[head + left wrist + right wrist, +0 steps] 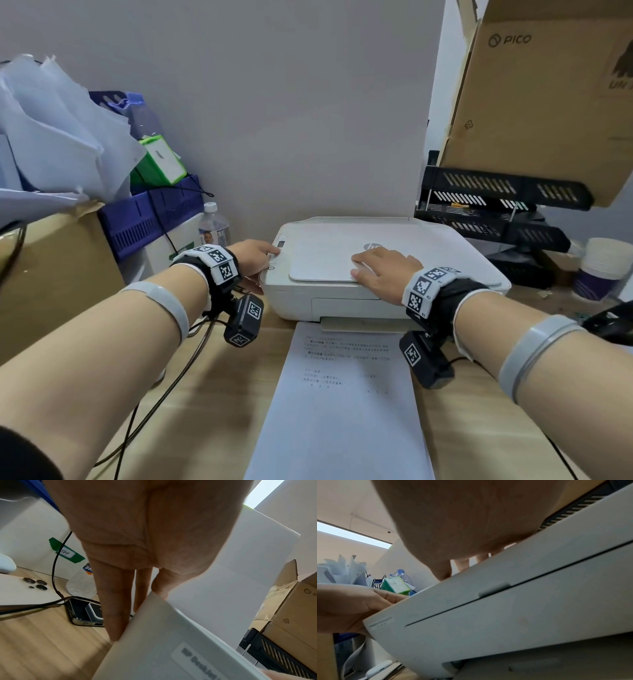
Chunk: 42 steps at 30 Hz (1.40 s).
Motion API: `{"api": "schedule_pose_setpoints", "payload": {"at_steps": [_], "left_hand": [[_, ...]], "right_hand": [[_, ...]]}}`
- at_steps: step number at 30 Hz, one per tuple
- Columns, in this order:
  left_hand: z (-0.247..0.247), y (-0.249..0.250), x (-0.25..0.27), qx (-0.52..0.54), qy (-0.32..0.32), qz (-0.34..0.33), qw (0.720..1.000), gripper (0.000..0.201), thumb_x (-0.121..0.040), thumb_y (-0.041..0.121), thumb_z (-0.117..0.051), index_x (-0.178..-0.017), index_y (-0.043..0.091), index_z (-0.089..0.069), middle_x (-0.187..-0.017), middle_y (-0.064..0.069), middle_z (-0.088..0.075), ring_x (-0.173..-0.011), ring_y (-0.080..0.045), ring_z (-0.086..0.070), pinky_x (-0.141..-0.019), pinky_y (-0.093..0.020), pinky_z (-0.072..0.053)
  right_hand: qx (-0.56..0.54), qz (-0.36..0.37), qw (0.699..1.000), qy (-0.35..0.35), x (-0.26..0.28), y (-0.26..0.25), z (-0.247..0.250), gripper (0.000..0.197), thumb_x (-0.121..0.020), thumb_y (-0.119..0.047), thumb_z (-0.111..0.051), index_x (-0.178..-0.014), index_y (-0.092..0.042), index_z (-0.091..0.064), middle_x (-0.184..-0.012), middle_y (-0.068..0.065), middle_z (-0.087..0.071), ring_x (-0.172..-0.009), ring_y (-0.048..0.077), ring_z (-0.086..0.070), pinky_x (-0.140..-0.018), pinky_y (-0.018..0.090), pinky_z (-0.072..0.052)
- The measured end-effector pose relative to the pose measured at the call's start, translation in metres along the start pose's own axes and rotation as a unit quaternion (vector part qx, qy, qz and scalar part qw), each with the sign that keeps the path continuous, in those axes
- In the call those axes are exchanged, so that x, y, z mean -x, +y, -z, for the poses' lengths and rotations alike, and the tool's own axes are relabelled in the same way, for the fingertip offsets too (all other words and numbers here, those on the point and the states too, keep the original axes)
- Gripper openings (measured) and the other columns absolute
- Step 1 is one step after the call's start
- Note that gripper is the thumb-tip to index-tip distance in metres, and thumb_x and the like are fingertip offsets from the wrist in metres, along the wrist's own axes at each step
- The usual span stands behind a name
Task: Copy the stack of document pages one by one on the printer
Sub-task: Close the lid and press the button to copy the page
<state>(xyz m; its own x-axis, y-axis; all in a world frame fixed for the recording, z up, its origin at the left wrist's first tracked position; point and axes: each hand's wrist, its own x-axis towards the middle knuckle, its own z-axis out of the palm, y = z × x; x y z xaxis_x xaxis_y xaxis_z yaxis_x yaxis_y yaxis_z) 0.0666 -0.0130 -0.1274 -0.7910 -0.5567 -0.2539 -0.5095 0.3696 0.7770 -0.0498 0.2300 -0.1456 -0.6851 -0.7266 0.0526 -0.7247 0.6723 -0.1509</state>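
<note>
A white printer (pixel 445 263) stands at the back of the wooden desk with its scanner lid (pixel 322 262) closed. My left hand (pixel 253 260) is at the printer's left edge, its straight fingers (pixel 113 615) along the side and one fingertip on the control panel (pixel 275 255). My right hand (pixel 380 270) lies flat on the lid, fingers spread, holding nothing. A stack of printed document pages (pixel 342 411) lies on the desk in front of the printer, text side up. In the right wrist view the printer (pixel 522 608) fills the frame under my palm (pixel 462 520).
Black letter trays (pixel 496 205) and a large cardboard box (pixel 548 102) stand at the right, with stacked paper cups (pixel 603 267) beside them. Left of the printer are a water bottle (pixel 212 222), blue crates (pixel 154 212), a brown box (pixel 51 274), cables and phones (pixel 22 588).
</note>
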Motion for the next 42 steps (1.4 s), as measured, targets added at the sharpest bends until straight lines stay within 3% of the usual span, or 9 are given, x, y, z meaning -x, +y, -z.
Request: {"api": "schedule_pose_setpoints", "payload": {"at_steps": [4, 10, 21, 27, 32, 42], "left_hand": [[0.0, 0.0, 0.001, 0.003, 0.004, -0.002, 1.0, 0.04, -0.099, 0.007, -0.048, -0.135, 0.024, -0.054, -0.104, -0.01, -0.064, -0.091, -0.033, -0.071, -0.08, -0.052, -0.06], [-0.004, 0.001, 0.004, -0.005, 0.014, 0.005, 1.0, 0.045, -0.098, 0.001, -0.041, -0.134, 0.026, -0.053, -0.114, -0.018, -0.063, -0.092, -0.038, -0.07, -0.068, -0.053, -0.061], [-0.002, 0.003, 0.007, -0.002, -0.008, 0.014, 1.0, 0.047, -0.096, -0.001, -0.051, -0.134, 0.026, -0.051, -0.123, -0.016, -0.061, -0.095, -0.037, -0.07, -0.078, -0.055, -0.059], [-0.004, 0.002, 0.009, 0.004, -0.002, 0.014, 1.0, 0.044, -0.099, 0.002, -0.045, -0.136, 0.026, -0.049, -0.112, -0.014, -0.063, -0.094, -0.036, -0.071, -0.079, -0.056, -0.059], [-0.005, 0.002, 0.011, 0.001, -0.003, 0.015, 1.0, 0.045, -0.1, 0.003, -0.046, -0.138, 0.026, -0.049, -0.112, -0.016, -0.065, -0.092, -0.036, -0.072, -0.078, -0.055, -0.059], [-0.005, 0.002, 0.012, 0.012, -0.002, 0.011, 1.0, 0.048, -0.098, 0.0, -0.047, -0.138, 0.026, -0.05, -0.134, -0.015, -0.056, -0.094, -0.037, -0.07, -0.077, -0.055, -0.059]], "right_hand": [[0.001, -0.008, 1.0, 0.011, -0.002, 0.001, -0.011, 0.051, -0.101, -0.056, -0.023, -0.147, -0.035, -0.032, -0.16, -0.004, -0.023, -0.145, 0.021, -0.025, -0.116, 0.058, -0.013], [-0.007, -0.01, 1.0, 0.007, -0.001, 0.004, -0.015, 0.054, -0.1, -0.057, -0.019, -0.15, -0.037, -0.026, -0.163, -0.006, -0.017, -0.149, 0.018, -0.016, -0.119, 0.058, -0.005], [0.003, -0.014, 1.0, 0.001, -0.002, 0.006, -0.017, 0.056, -0.1, -0.059, -0.016, -0.152, -0.038, -0.022, -0.164, -0.006, -0.014, -0.15, 0.017, -0.012, -0.12, 0.056, -0.003], [0.005, -0.015, 1.0, 0.004, -0.003, 0.008, -0.019, 0.057, -0.099, -0.06, -0.015, -0.152, -0.039, -0.021, -0.164, -0.007, -0.013, -0.151, 0.017, -0.01, -0.12, 0.056, -0.002], [0.009, -0.015, 1.0, 0.005, -0.002, 0.008, -0.02, 0.057, -0.1, -0.059, -0.015, -0.152, -0.039, -0.02, -0.164, -0.006, -0.012, -0.151, 0.017, -0.01, -0.12, 0.056, -0.003], [0.009, -0.016, 1.0, 0.014, -0.002, 0.007, -0.02, 0.056, -0.099, -0.059, -0.017, -0.151, -0.04, -0.022, -0.164, -0.007, -0.011, -0.151, 0.015, -0.009, -0.12, 0.056, -0.002]]}}
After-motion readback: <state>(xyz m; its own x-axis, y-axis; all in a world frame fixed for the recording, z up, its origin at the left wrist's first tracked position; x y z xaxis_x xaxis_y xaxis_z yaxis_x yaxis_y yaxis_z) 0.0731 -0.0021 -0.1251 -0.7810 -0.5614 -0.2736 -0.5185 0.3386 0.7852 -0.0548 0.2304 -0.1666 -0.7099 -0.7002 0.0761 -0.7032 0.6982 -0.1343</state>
